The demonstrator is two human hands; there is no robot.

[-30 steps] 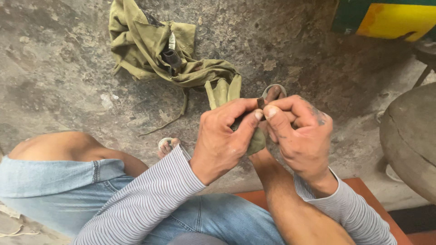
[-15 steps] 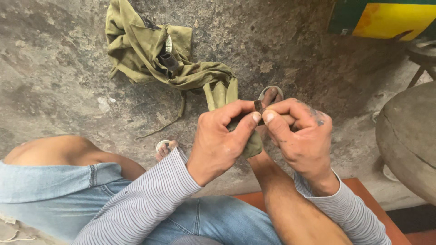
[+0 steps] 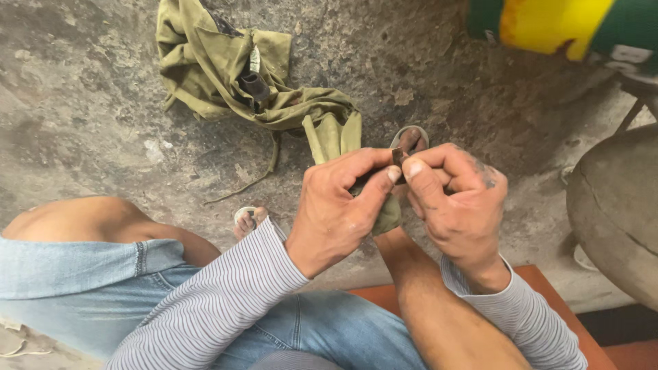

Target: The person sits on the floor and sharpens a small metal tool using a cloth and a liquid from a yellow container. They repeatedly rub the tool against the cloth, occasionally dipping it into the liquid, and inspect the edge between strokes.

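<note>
Olive-green cloth (image 3: 240, 75) trails across the concrete floor (image 3: 82, 123) from the far left into both hands. The left hand (image 3: 336, 212) and right hand (image 3: 456, 205) meet near the centre, thumbs and forefingers pinching a small brown piece (image 3: 397, 156) along with the cloth's near end.

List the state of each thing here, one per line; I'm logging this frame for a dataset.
left hand: closed, pinching the strap end
right hand: closed, pinching the same strap end
olive cloth bag: crumpled on the concrete floor, one strap pulled up to the hands
jeans: rolled up above the knee
</note>
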